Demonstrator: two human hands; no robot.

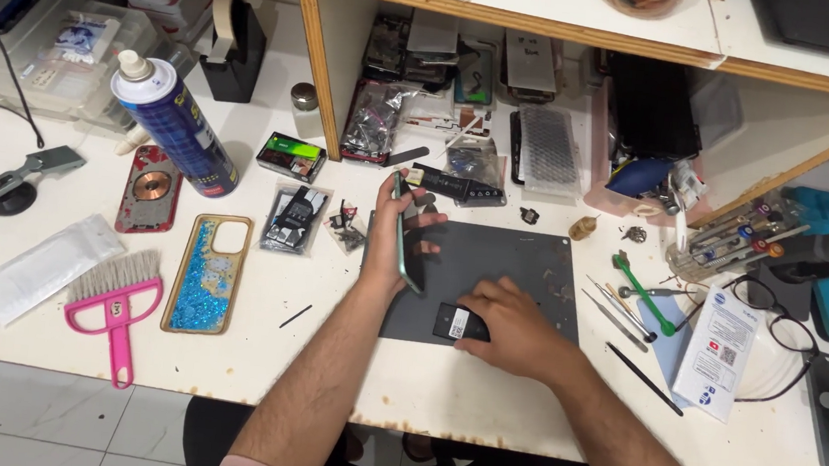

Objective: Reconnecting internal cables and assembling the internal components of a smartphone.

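The left hand [391,251] holds a phone [402,234] on edge above the dark mat [522,262], gripped only by its sides; it could slip and strike the surface. The right hand [507,323] presses flat on a small black battery [454,321], which hard pressure might bend.

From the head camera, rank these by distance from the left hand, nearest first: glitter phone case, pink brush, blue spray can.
From the left hand:
1. Glitter phone case, lying flat to its left.
2. Blue spray can, farther left, up toward the shelf.
3. Pink brush, far left, near the table's front edge.
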